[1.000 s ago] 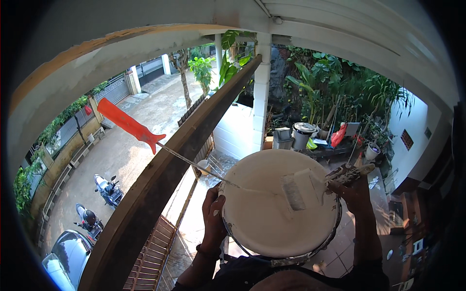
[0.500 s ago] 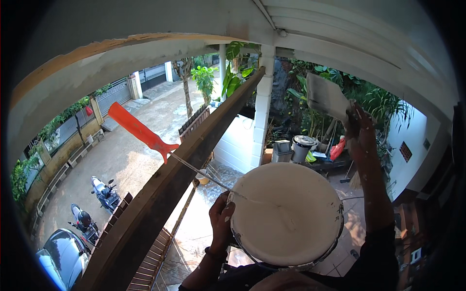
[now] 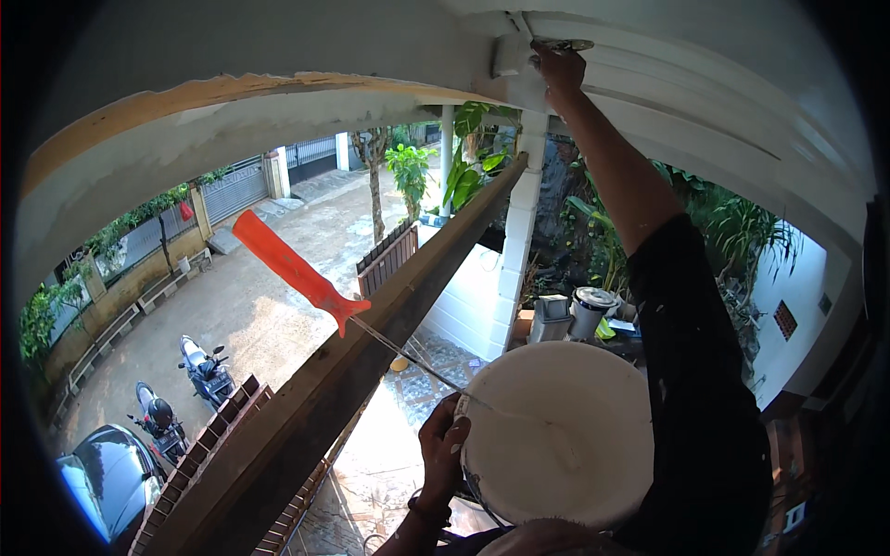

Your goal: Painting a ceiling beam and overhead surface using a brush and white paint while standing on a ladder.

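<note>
My left hand (image 3: 442, 447) grips the left rim of a large round bucket (image 3: 467, 482) close in front of me. Inside it is thick off-white paint (image 3: 547, 477). A metal rod with an orange handle (image 3: 292, 267) reaches from the bucket across the beam, and the rod's tip goes into the paint. My right arm stretches up high. Its hand (image 3: 562, 70) is closed round a wide flat paintbrush (image 3: 573, 44), whose pale head is against the upper corner where the post meets the ceiling. The brush's bristles are hard to make out there.
A dark beam (image 3: 371, 320) runs diagonally beside the bucket to a white post (image 3: 521, 236). Far below are a driveway with motorbikes (image 3: 204, 371) and a car (image 3: 111, 482). Bins (image 3: 591, 310) and plants stand behind the post. The ceiling (image 3: 705, 88) is close overhead.
My right hand has carried the brush from beside the plants up and left to the ceiling corner. My left hand stays on the bucket rim. The whole view has shifted slightly.
</note>
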